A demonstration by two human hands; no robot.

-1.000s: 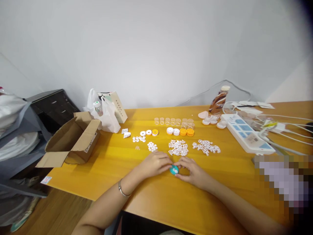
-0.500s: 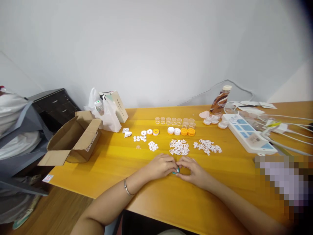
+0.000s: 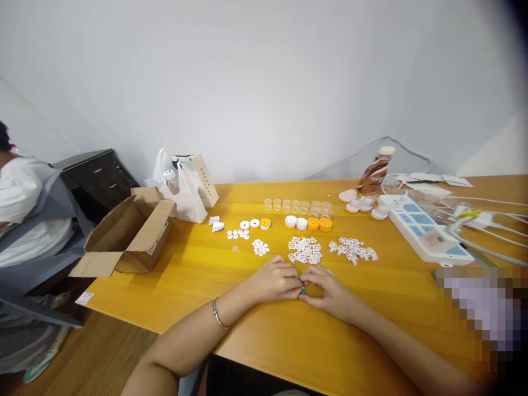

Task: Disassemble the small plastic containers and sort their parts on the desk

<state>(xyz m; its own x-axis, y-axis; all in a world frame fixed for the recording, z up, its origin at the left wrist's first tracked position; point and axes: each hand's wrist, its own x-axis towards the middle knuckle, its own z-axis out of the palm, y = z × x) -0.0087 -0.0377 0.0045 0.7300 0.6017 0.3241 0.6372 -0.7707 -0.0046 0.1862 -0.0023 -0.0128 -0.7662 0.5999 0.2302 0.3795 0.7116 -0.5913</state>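
Note:
Between my two hands, low over the table, is a small round teal piece (image 3: 303, 290), mostly covered by fingers. My left hand (image 3: 278, 280) is closed on its left side, fingers curled over it. My right hand (image 3: 325, 289) pinches its right edge between thumb and fingers. Just beyond lie a heap of white cut-out plastic parts (image 3: 304, 251) and a second such heap (image 3: 353, 249). Farther left sit white round buttons (image 3: 260, 247) and small white knobs (image 3: 238, 234). Behind them stand white and orange round caps (image 3: 313, 224) and a row of clear plastic rings (image 3: 295, 206).
An open cardboard box (image 3: 138, 236) and a white plastic bag (image 3: 190, 201) stand on the left. At right are a brown drink bottle (image 3: 374, 173), clear-topped cases (image 3: 366, 204) and a power strip (image 3: 424, 228) with cables. A person (image 3: 25, 203) sits at far left.
The view has shifted slightly, so the table things sit a little farther right. My left fingers now cover more of the teal piece. At far left, more of the person shows.

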